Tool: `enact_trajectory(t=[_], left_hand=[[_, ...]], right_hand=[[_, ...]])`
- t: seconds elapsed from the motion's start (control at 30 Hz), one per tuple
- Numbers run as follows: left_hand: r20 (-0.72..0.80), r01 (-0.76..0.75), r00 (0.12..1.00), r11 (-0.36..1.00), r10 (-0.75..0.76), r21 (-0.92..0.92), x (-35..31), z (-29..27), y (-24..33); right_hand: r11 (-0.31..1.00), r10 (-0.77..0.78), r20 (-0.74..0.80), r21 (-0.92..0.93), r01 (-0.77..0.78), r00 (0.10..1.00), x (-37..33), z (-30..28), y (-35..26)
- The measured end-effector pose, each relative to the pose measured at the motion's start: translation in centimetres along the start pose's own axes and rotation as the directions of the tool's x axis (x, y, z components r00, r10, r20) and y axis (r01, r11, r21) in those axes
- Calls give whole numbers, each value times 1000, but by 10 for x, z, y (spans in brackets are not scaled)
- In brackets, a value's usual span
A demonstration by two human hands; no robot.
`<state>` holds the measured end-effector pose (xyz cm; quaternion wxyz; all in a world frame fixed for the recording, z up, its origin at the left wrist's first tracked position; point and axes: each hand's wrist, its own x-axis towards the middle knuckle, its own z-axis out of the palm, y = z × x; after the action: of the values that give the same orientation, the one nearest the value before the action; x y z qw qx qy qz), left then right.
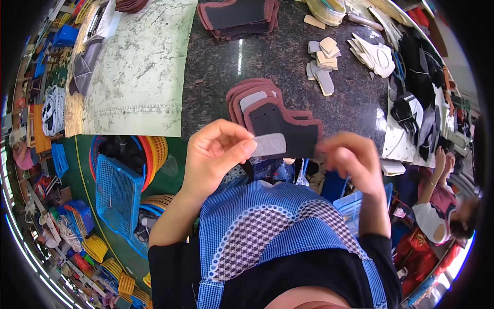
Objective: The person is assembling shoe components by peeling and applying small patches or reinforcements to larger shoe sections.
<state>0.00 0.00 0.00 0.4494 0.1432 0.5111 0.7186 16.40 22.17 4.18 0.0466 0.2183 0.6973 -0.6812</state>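
Between the thumb and index finger of my left hand [218, 152] is a small grey patch [271, 144] with rounded corners. It is held over the near edge of a black L-shaped cut piece [280, 126] with a maroon border and small holes. Beneath that piece, similar pieces [242, 91] lie fanned out, with another grey patch [253, 98] on one of them. My right hand [356, 160] is by the black piece's right end, its fingers curled and blurred; whether they touch the piece I cannot tell.
Loose grey and tan patches [324, 56] lie on the dark stone tabletop [216, 67], beside white cut pieces [373, 55]. A stack of maroon-edged pieces [239, 18] is at the far side. Blue baskets [119, 198] stand below left. Another person [435, 206] sits at the right.
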Motion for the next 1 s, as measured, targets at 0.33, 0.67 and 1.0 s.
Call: enact_trajectory(t=[0.33, 0.67, 1.0], left_hand=[[-175, -100, 959, 842, 224, 530, 36, 13, -16], [-80, -58, 955, 444, 285, 894, 54, -18, 5], [157, -115, 961, 187, -227, 975, 102, -8, 37]], right_hand=[[919, 27, 24, -393, -16, 999, 76, 12, 4], [799, -134, -128, -601, 31, 983, 79, -7, 1], [737, -231, 64, -640, 217, 971, 79, 5, 19]])
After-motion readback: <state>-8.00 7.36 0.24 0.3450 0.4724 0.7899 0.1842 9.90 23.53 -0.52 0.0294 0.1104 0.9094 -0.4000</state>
